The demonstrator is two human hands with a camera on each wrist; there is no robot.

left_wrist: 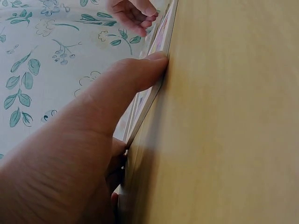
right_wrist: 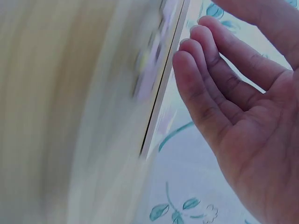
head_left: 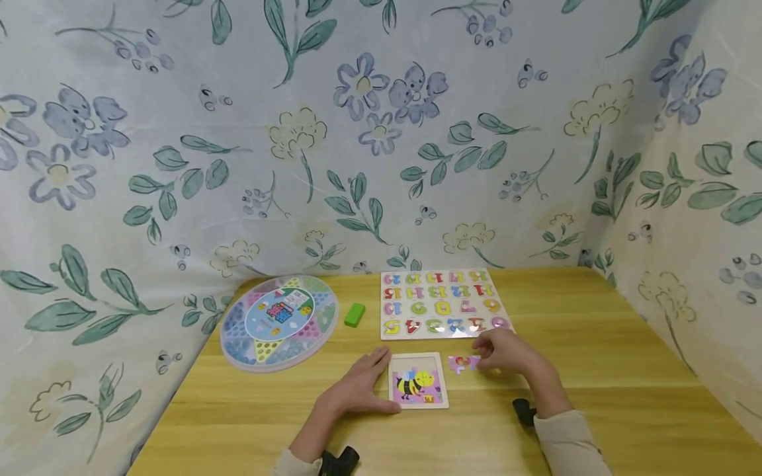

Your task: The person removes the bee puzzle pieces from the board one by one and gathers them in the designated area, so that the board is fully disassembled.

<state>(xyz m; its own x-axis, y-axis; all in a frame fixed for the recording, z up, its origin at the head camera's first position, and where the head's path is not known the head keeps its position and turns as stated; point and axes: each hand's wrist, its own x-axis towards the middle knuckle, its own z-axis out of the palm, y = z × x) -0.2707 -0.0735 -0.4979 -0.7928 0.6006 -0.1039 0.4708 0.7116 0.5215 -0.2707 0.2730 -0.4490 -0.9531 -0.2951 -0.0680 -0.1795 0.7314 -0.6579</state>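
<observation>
A small square bee puzzle (head_left: pixel 419 390) in a pale wooden frame lies on the table, its upper part bare. My left hand (head_left: pixel 361 383) holds the frame's left side, with the thumb at the near edge and the fingers toward the far corner; in the left wrist view the thumb (left_wrist: pixel 135 77) lies against the edge. Loose pink puzzle pieces (head_left: pixel 461 363) lie right of the frame. My right hand (head_left: pixel 505 350) is just right of them, fingers bent. In the right wrist view no piece shows between the fingers (right_wrist: pixel 189 77).
Behind the bee puzzle lies a white number board (head_left: pixel 440 305) with colourful numbers. A round star-patterned game board (head_left: pixel 321 301) is at the back left, and a green block (head_left: pixel 354 315) sits between the boards. A floral cloth (head_left: pixel 381 198) hangs behind the wooden table (head_left: pixel 625 396).
</observation>
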